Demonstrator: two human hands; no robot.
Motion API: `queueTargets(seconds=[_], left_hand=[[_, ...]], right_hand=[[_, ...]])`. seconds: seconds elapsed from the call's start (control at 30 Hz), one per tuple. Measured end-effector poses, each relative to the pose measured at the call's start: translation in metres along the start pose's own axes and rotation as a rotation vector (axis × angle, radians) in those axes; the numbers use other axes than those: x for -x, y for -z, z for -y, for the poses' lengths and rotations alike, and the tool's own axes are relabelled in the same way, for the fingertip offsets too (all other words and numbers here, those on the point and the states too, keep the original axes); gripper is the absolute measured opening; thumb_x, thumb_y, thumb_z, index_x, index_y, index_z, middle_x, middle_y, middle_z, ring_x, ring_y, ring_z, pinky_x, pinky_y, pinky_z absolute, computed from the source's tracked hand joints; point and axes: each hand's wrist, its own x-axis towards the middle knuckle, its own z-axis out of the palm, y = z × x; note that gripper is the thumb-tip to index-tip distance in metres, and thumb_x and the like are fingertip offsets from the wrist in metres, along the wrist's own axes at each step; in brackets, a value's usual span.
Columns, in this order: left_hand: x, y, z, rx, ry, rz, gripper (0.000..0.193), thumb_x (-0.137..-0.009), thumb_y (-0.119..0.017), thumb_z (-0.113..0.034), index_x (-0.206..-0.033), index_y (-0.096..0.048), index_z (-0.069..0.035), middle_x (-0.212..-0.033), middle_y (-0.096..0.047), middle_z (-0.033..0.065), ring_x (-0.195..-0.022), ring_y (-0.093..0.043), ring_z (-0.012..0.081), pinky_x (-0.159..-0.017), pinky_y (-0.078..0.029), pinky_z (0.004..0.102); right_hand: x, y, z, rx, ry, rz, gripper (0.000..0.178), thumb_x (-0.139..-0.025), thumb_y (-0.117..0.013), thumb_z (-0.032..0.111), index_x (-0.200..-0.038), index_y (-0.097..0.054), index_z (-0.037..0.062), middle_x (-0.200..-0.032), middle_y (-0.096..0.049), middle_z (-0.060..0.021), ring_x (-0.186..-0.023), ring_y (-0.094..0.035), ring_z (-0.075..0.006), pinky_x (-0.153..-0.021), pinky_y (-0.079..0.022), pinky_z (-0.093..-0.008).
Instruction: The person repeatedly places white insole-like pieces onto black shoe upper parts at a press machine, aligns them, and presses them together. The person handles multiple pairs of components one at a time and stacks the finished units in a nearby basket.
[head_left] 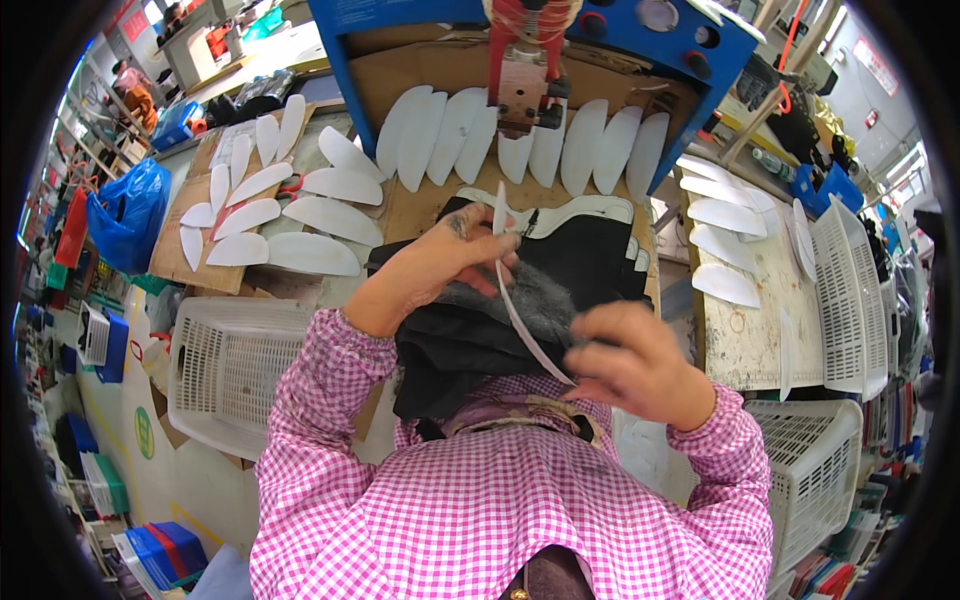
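My left hand [455, 262] pinches the upper part of a thin, white, curved panel [520, 325], which is turned nearly edge-on. By the panel's lower end is my right hand [635, 362], its fingers bent and smeared by motion; whether they grip the panel cannot be made out. Beneath both hands lies a heap of black sheet material [455, 350]. A white curved-edged piece [590, 207] shows along the heap's far side.
Ahead stands a blue machine frame [345, 60] with a red-and-metal head [527, 85]. White panels [425, 140] lean in a row behind it. More lie on the left board [225, 275] and right table [740, 345]. White baskets [235, 375] flank me.
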Motion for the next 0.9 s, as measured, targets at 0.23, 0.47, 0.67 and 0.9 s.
queueTargets(seconds=[0.23, 0.47, 0.67, 0.9], left_hand=[[0.004, -0.001, 0.006, 0.072, 0.022, 0.458, 0.085, -0.07, -0.081, -0.038, -0.133, -0.04, 0.003, -0.101, -0.061, 0.0096, -0.088, -0.063, 0.0178, -0.081, -0.05, 0.0303], [0.003, 0.002, 0.004, 0.118, -0.038, 0.413, 0.077, -0.091, -0.056, -0.046, -0.14, -0.03, 0.008, -0.116, -0.06, 0.0211, -0.094, -0.066, 0.0227, -0.082, -0.053, 0.0313], [0.031, 0.005, 0.023, 0.351, -0.099, -0.099, 0.052, -0.098, -0.048, -0.033, -0.128, -0.044, 0.009, -0.109, -0.063, 0.0227, -0.096, -0.066, 0.0288, -0.08, -0.056, 0.037], [0.074, -0.037, 0.096, 0.593, -0.035, -0.387, 0.026, -0.095, -0.05, -0.01, -0.113, -0.055, 0.008, -0.11, -0.062, 0.023, -0.097, -0.065, 0.0301, -0.082, -0.056, 0.0377]], right_hand=[[-0.021, 0.021, -0.043, -0.393, -0.25, 0.178, 0.13, -0.051, -0.086, 0.052, -0.149, -0.016, 0.0027, -0.151, -0.026, -0.019, -0.139, -0.027, -0.0334, -0.111, -0.025, -0.0424], [-0.024, 0.014, -0.042, -0.469, -0.304, 0.03, 0.121, -0.055, -0.091, 0.038, -0.148, -0.02, 0.0038, -0.133, -0.048, -0.0156, -0.126, -0.044, -0.0284, -0.108, -0.031, -0.0406], [0.011, -0.005, -0.06, -0.626, -0.488, -0.484, 0.11, -0.061, -0.086, 0.043, -0.145, -0.026, 0.0034, -0.127, -0.053, -0.0177, -0.123, -0.049, -0.0291, -0.107, -0.035, -0.0399], [0.07, -0.045, -0.075, -1.051, -0.763, -0.688, 0.099, -0.079, -0.066, 0.059, -0.146, -0.023, 0.0008, -0.144, -0.038, -0.0181, -0.133, -0.04, -0.0264, -0.11, -0.033, -0.0399]])
